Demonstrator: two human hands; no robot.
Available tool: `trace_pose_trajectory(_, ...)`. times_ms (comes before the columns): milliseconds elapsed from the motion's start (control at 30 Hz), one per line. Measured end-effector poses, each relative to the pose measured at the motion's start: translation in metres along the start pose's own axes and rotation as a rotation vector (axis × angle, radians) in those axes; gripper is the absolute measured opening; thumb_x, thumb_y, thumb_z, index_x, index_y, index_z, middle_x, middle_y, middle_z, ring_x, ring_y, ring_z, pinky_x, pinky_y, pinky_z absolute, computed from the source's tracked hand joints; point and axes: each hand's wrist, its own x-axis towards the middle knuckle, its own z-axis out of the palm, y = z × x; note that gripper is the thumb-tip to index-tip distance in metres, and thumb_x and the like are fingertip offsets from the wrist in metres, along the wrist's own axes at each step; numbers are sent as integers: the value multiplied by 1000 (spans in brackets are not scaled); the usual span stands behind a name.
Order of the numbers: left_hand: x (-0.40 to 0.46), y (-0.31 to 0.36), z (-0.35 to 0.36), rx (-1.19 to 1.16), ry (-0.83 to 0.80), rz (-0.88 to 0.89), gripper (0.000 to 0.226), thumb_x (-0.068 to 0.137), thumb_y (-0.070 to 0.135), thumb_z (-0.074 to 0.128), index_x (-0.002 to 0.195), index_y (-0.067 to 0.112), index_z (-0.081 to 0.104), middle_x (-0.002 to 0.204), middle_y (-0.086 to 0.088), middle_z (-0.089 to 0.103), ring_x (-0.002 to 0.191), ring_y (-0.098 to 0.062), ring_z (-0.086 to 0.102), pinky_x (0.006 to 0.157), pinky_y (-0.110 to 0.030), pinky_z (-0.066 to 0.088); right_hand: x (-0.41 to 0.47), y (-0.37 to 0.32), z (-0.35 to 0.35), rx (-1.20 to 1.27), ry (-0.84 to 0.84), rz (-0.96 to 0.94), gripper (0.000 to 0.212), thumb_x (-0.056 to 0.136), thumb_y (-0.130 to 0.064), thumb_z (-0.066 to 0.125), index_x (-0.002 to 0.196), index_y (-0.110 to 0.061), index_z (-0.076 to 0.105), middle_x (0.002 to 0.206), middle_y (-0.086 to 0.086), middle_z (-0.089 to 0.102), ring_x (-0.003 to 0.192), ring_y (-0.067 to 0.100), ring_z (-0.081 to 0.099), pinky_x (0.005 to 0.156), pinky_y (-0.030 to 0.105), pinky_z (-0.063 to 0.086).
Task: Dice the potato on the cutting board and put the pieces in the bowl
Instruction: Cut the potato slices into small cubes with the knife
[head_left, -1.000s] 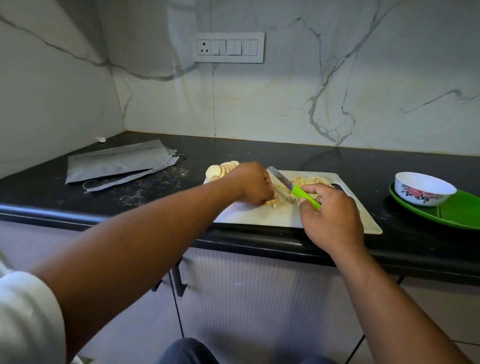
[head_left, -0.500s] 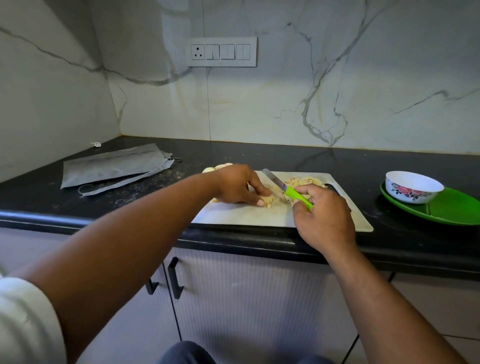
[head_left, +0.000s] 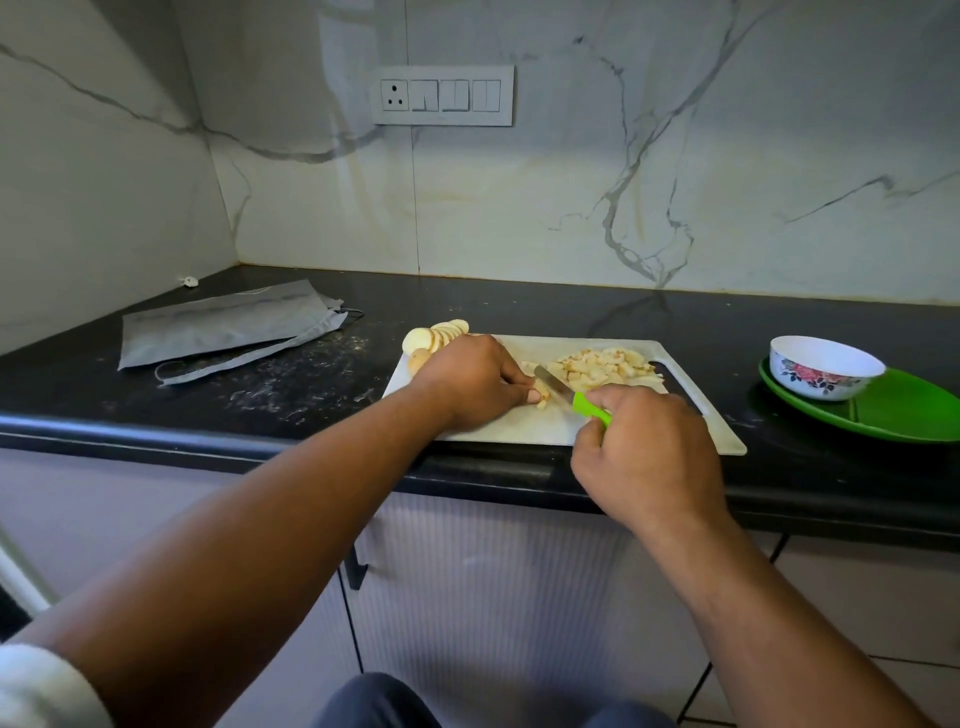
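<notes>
A white cutting board (head_left: 719, 426) lies on the black counter. My left hand (head_left: 475, 382) pinches a small stack of potato pieces (head_left: 541, 397) on the board. My right hand (head_left: 647, 452) grips the green handle of a knife (head_left: 563, 395), whose blade rests against those pieces. A pile of diced potato (head_left: 602, 366) sits at the board's far side. Round potato slices (head_left: 434, 335) are fanned at the board's far left corner, partly behind my left hand. The white flowered bowl (head_left: 826, 366) stands to the right and looks empty.
The bowl sits on a green plate (head_left: 893, 410) at the right. A grey folded cloth bag (head_left: 223, 322) lies on the counter at the left, with pale dust near it. The counter edge runs just below the board. A switch panel (head_left: 444, 96) is on the marble wall.
The view has shifted slightly. My left hand keeps holding the pieces while the knife in my right hand stays at them; the blade has moved only a little.
</notes>
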Motion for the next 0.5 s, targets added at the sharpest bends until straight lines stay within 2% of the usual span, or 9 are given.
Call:
trace_pose_trajectory(200, -5, -3, 8, -21, 76, -13, 17, 92, 46, 75, 100, 33, 84, 104, 18, 78, 103, -6, 66, 93, -36, 58, -5, -15, 2, -16, -9, 9, 41, 90, -33, 56, 129, -25, 64, 114, -4, 71, 97, 18, 65, 73, 27, 53)
trace_pose_trajectory(367, -4, -4, 9, -26, 71, -39, 15, 92, 45, 75, 98, 34, 84, 101, 19, 78, 98, -6, 66, 90, -35, 59, -6, -28, -2, -46, -61, 32, 33, 86, -30, 60, 118, -24, 66, 102, -2, 70, 86, 20, 64, 66, 28, 51)
trace_pose_trajectory(500, -3, -5, 12, -22, 82, -51, 14, 92, 46, 75, 95, 35, 84, 103, 20, 77, 95, -5, 66, 87, -35, 60, -23, -28, -11, -75, -110, 18, 34, 88, -30, 58, 121, -25, 62, 101, -3, 68, 77, 16, 54, 62, 26, 44)
